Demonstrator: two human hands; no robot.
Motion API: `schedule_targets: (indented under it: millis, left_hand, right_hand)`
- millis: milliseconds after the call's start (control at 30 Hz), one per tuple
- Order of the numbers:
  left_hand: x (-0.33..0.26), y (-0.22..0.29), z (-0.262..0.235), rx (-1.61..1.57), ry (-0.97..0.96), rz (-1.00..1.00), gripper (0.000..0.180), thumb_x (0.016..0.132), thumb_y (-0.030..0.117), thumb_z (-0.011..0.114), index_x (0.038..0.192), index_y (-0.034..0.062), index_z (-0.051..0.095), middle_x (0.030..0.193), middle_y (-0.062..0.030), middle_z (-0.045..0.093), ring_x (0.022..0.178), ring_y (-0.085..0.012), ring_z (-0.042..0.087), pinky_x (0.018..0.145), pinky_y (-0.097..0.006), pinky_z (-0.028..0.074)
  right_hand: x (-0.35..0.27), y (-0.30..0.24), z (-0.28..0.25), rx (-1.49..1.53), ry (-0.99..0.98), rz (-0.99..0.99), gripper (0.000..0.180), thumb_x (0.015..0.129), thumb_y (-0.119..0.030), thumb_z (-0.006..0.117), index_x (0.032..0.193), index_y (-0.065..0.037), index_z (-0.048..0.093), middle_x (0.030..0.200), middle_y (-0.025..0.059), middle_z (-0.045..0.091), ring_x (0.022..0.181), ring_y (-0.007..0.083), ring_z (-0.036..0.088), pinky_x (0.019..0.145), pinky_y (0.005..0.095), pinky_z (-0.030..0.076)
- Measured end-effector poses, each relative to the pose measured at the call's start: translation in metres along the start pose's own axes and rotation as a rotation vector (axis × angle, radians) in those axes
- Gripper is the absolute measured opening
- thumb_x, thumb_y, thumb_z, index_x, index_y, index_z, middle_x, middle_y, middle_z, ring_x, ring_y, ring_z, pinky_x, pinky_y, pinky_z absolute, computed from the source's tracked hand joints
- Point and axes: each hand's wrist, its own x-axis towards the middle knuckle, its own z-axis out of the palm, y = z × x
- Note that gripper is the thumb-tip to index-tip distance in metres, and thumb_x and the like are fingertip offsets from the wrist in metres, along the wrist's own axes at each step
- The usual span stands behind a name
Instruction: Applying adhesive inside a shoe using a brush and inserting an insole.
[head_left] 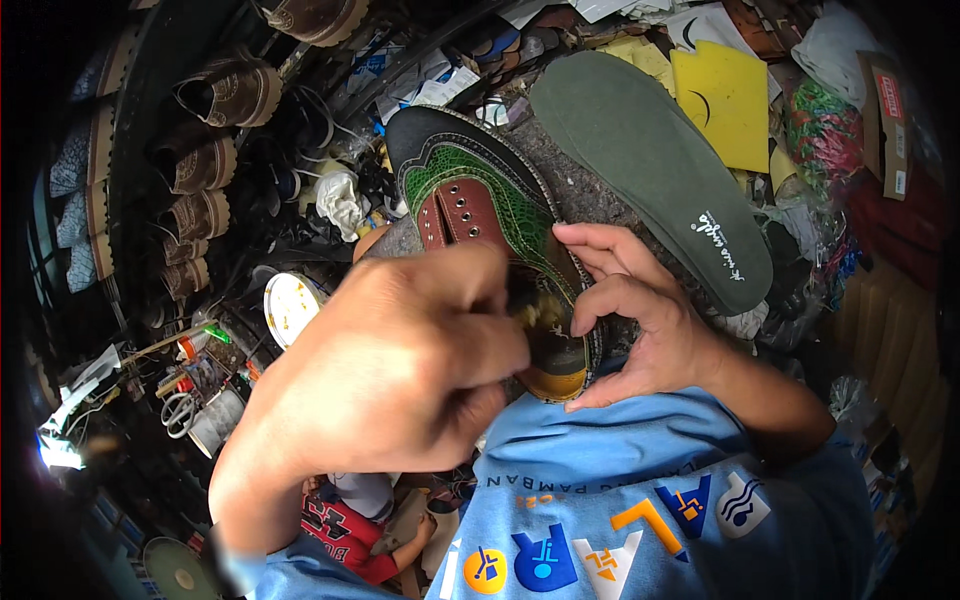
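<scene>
A shoe upper [480, 200] of green, black and brown leather is seen in the middle of the view, lying with its toe end away from the person and its heel end close to the chest. The right hand [640, 320] is placed at the right side of the upper, near the heel end; its fingers are curled around the edge there and the thumb is pressed under it, so the upper is gripped by this hand. The left hand [400, 360] is held above the near part of the upper and covers much of it. This hand is closed into a loose fist around a small brush [530, 305], of which only the dark head and pale bristles are seen at the fingertips. The bristles are touching the inside of the upper, just beside the right index finger.

Just beyond the upper, to the right, a long grey-green sole [650, 170] is lying, with a yellow sheet [725, 100] near its far end. At the left, brown shoes [215, 150] are stacked on a rack, and a white round lid [290, 305] is seen near the left hand.
</scene>
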Motion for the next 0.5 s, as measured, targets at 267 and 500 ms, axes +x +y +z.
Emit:
schedule_targets:
  millis: [267, 500]
  left_hand:
    - [-0.014, 0.001, 0.02, -0.305, 0.128, -0.14, 0.025, 0.067, 0.0, 0.069, 0.089, 0.0026, 0.08, 0.081, -0.0095, 0.065, 0.07, -0.0254, 0.065, 0.063, -0.035, 0.051]
    - [-0.007, 0.009, 0.022, -0.001, 0.27, -0.193, 0.026, 0.066, -0.003, 0.067, 0.089, 0.0029, 0.078, 0.08, -0.0108, 0.062, 0.071, -0.0271, 0.063, 0.061, -0.037, 0.049]
  right_hand:
    - [0.001, 0.002, 0.0, 0.009, -0.017, -0.029, 0.06, 0.058, -0.023, 0.105, 0.103, -0.009, 0.068, 0.153, 0.0268, 0.04, 0.146, 0.0452, 0.047, 0.124, 0.0524, 0.037]
    - [0.0, 0.004, 0.0, -0.01, -0.019, -0.041, 0.062, 0.059, -0.028, 0.106, 0.103, -0.009, 0.066, 0.156, 0.0288, 0.038, 0.146, 0.045, 0.047, 0.124, 0.0523, 0.036]
